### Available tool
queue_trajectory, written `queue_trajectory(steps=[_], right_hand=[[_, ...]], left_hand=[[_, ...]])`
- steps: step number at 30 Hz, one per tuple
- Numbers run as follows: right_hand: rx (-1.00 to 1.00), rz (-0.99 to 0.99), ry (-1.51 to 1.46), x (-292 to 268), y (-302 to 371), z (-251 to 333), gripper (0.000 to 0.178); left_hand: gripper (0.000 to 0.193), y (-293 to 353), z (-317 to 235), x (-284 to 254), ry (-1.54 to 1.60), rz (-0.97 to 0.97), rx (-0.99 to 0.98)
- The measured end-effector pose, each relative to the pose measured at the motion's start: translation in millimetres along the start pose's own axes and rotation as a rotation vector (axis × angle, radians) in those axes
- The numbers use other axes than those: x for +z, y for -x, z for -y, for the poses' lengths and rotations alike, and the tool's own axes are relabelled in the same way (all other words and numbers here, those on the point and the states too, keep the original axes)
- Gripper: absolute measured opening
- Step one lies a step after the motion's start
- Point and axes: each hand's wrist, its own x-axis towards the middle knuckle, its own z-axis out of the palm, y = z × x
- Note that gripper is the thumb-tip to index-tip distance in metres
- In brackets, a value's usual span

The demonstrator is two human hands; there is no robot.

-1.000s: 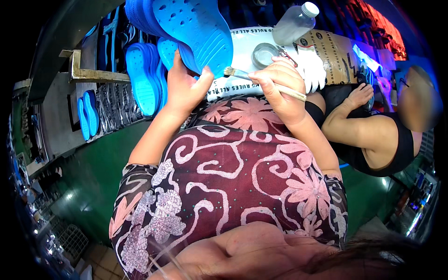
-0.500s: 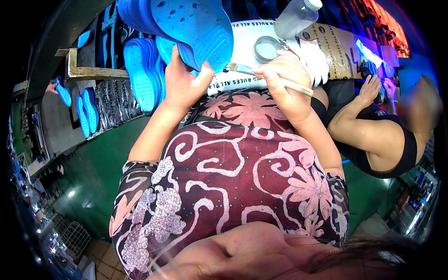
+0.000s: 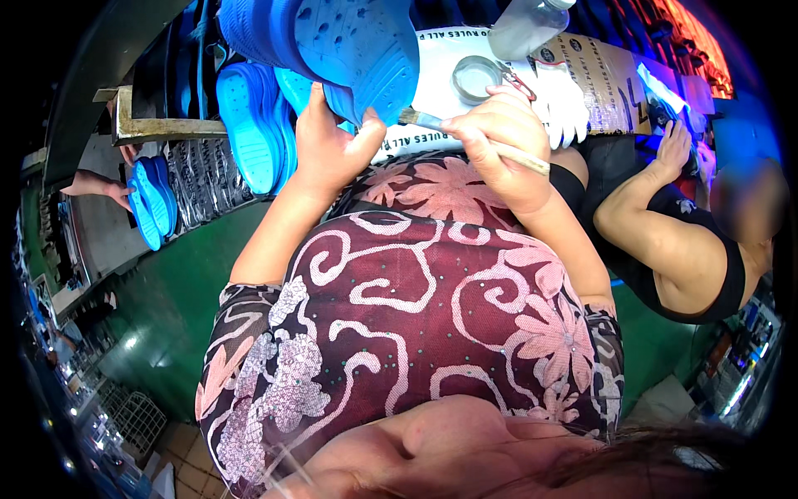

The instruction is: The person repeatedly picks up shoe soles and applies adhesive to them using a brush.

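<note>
Soles in blue (image 3: 145, 208) sit at far left, under a co-worker's arm (image 3: 87, 182); farther in stands a blue stack (image 3: 252, 125). The person's left hand (image 3: 337, 150) grips the lower edge of a perforated blue shoe piece (image 3: 362, 50) raised at upper middle, thumb pressed to the rim, other fingers partly hidden. Just right of that thumb, a brush (image 3: 428, 121) points at the edge; whether the bristles touch cannot be told from here. Careful work would seem to call for lightly loaded bristles, short even strokes along the rim, and a thumb kept clear. A glass jar (image 3: 476, 79) on the white sheet (image 3: 445, 58), its contents unclear, offers a lip for wiping off surplus. The right hand (image 3: 509, 150) pinches the pale handle like a pen, a hold suited to fine control. Beyond lie a clear bottle (image 3: 528, 29), a white glove (image 3: 564, 96) and a seated co-worker (image 3: 682, 241).
</note>
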Motion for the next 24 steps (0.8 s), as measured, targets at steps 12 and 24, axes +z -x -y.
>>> queue_trajectory(steps=[12,24], right_hand=[[0.038,-0.025,-0.001,2.6,0.5,-1.0,0.018],[0.09,-0.102,-0.047,-0.3,8.1,-4.6,0.02]], left_hand=[[0.043,4.5,6.5,3.8,0.013,-0.051,0.108],[0.041,3.8,9.6,1.1,0.008,0.023,0.115]])
